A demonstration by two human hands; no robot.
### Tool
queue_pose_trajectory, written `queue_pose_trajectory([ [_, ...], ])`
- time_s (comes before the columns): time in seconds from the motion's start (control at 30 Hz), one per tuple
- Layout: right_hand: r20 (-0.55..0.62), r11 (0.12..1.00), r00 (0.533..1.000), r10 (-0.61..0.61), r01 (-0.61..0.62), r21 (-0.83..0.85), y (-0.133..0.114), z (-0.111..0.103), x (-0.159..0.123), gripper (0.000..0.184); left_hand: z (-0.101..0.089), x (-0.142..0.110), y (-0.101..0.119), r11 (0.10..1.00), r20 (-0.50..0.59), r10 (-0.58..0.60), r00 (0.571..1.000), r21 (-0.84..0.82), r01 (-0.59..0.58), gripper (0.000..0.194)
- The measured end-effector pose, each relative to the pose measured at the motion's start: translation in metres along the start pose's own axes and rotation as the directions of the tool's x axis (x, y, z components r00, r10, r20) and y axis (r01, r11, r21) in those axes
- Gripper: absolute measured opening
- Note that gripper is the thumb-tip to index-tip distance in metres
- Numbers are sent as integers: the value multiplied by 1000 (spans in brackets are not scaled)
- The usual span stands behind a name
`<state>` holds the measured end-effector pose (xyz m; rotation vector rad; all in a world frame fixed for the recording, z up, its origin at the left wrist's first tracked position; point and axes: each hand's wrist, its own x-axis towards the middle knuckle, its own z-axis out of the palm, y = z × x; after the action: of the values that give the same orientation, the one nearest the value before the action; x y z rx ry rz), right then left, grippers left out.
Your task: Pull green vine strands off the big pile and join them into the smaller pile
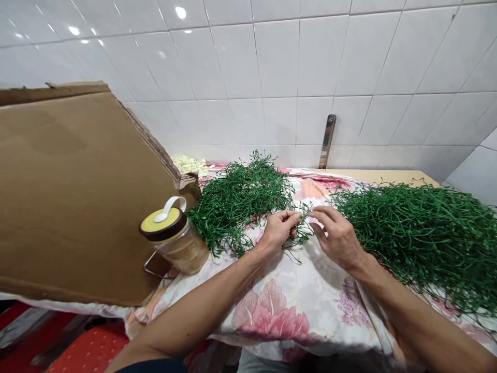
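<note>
The left forearm reaches in from seven o'clock, the right forearm from five; the left hand and right hand nearly meet, fingers curled.

Bright, even overhead light, with small white glare spots on the glossy white ceramic wall tiles. Only soft, faint shadows beneath the fingers on the pale pink-flowered cloth. Strong wide-angle bowing along the thin grey grout lines toward the frame edges. Sharp focus, no visible motion blur.
</note>
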<state>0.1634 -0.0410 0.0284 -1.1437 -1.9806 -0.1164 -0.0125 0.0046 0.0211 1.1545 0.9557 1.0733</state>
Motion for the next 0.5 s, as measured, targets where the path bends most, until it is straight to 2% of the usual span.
queue_pose_trajectory([
  [0.13,10,998,998,-60,60,-25,-3,6,-2,20,0,0,-1,998,51,-22,998,-52,24,38],
  [0.3,-55,998,998,-12,15,60,-3,8,0,13,-1,-2,-2,994,139,-70,988,-79,81,38],
  [0.4,-87,986,994,72,-57,157,-4,6,2,12,0,-4,0,994,180,-65,981,-74,80,39],
  [0.5,-46,940,970,239,-219,262,-7,3,5,14,0,-4,2,1000,197,-27,980,12,25,39],
])
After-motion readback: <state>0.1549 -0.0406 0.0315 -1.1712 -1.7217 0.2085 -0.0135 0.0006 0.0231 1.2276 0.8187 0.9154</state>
